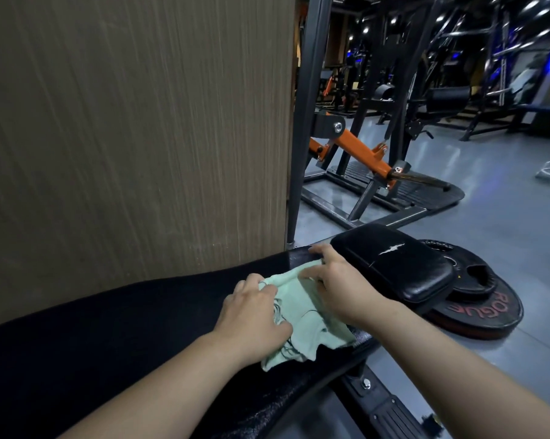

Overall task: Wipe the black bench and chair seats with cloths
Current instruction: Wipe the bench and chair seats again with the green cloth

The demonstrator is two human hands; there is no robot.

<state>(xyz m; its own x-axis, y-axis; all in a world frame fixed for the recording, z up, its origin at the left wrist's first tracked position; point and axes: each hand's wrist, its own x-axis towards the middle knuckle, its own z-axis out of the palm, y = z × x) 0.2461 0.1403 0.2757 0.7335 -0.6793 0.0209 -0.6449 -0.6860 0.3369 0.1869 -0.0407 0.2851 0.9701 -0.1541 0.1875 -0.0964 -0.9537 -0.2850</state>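
Two hands (pixel 254 312) (pixel 343 289), one cloth (pixel 302 324), one bench (pixel 124 327)

You had the wood-panel wall (pixel 134 137) close behind the table (pixel 109 327), and a black pad (pixel 394 264) on weight plates (pixel 476 305) blocked its right end. Leftward the tabletop lay open, as did the grey floor (pixel 489 201) beyond.
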